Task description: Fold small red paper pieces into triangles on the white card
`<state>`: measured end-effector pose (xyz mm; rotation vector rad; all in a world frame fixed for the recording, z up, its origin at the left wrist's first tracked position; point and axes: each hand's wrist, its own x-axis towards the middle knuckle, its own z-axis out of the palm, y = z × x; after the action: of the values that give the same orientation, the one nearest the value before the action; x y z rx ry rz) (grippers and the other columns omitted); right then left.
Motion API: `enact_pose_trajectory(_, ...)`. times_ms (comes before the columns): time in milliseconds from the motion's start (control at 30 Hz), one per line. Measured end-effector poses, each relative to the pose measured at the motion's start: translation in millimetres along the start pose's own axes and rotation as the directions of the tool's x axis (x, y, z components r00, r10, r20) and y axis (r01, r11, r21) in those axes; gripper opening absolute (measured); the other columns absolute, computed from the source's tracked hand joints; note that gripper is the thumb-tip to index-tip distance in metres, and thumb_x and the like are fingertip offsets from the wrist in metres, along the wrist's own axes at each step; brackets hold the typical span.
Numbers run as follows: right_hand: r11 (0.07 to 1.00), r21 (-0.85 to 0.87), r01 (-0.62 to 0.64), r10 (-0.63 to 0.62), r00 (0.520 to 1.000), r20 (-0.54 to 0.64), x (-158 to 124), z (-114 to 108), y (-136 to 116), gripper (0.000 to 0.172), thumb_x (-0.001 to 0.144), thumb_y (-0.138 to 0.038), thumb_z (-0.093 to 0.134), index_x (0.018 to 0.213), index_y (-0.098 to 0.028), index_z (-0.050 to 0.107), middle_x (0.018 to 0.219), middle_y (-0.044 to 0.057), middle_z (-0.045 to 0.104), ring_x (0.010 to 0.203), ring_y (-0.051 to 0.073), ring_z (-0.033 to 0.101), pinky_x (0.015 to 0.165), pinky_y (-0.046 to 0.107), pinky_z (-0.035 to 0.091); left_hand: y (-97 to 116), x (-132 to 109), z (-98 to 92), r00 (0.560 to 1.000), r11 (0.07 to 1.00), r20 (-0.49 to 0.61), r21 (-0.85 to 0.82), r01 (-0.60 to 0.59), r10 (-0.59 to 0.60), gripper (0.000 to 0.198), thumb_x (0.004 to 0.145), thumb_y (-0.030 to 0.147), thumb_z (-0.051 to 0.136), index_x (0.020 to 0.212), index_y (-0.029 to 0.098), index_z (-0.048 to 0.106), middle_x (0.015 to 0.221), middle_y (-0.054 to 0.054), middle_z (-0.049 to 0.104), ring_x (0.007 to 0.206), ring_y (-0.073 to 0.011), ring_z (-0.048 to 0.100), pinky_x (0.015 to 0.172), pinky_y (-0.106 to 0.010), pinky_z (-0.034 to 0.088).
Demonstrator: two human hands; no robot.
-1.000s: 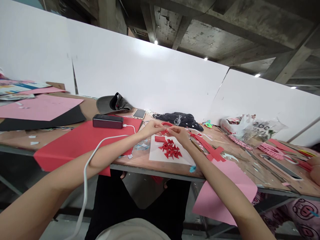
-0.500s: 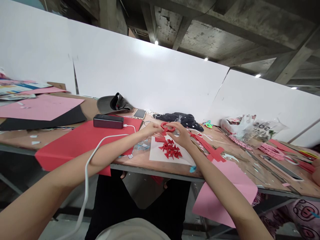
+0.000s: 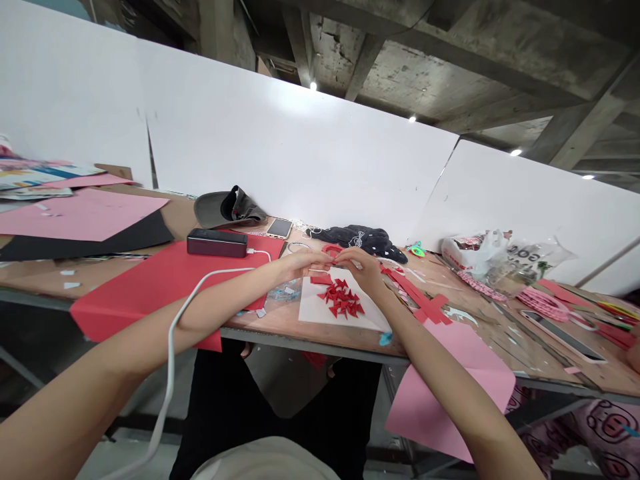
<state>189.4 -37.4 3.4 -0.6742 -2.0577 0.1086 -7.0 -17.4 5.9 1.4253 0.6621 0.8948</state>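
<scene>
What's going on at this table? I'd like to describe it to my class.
A seated person holds a small red ring between the fingertips of the left hand and right hand. Nearer the body, a pile of pointed red pieces lies on a white sheet. To the left, a dark box-shaped device sits on red paper.

This seems a craft workshop. Grey concrete beams [image 3: 369,63] cross above a brown wooden table [image 3: 277,326] littered with red paper strips [image 3: 413,292].
</scene>
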Motion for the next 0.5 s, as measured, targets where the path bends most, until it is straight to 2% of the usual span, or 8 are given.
enact_pose_trajectory(100,0.999,0.022,-0.038,0.039,0.998,-0.041,2,1,1,0.015,0.083,-0.035,0.056,0.081,-0.024,0.066,0.088,0.006,0.065,0.090,0.021,0.059,0.084,0.039,0.048,-2,0,-2.3,0.997,0.997,-0.056,0.054,-0.050,0.053,0.019,0.062,0.028,0.072,0.077,0.016,0.071,0.083,-0.010,0.071,0.083,-0.0206,0.062,0.073,-0.031,0.046)
enact_pose_trajectory(200,0.984,0.106,-0.141,0.150,0.986,-0.078,2,5,4,0.014,0.079,-0.036,0.060,0.078,-0.022,0.066,0.087,0.006,0.065,0.089,0.021,0.060,0.081,0.037,0.050,-5,2,-2.6,0.994,0.991,-0.068,0.106,-0.081,0.088,0.017,0.061,0.029,0.071,0.075,0.018,0.071,0.082,-0.009,0.071,0.082,-0.0214,0.061,0.073,-0.033,0.045)
enact_pose_trajectory(367,0.851,0.378,-0.364,0.415,0.908,-0.059,2,10,10,0.020,0.069,-0.038,0.069,0.075,-0.019,0.065,0.076,0.005,0.068,0.074,0.021,0.066,0.075,0.036,0.054,-7,4,1.3,0.986,0.977,-0.055,0.156,-0.145,0.155,0.015,0.062,0.031,0.071,0.074,0.022,0.071,0.082,-0.007,0.071,0.081,-0.0208,0.061,0.073,-0.033,0.046)
enact_pose_trajectory(500,0.770,0.471,-0.429,0.493,0.870,-0.015,2,11,10,0.025,0.065,-0.041,0.072,0.073,-0.018,0.066,0.074,0.004,0.070,0.072,0.021,0.067,0.075,0.037,0.055,-7,3,4.1,0.982,0.970,-0.060,0.178,-0.166,0.179,0.008,0.064,0.031,0.070,0.069,0.025,0.071,0.076,-0.004,0.071,0.078,-0.0196,0.062,0.071,-0.031,0.047)
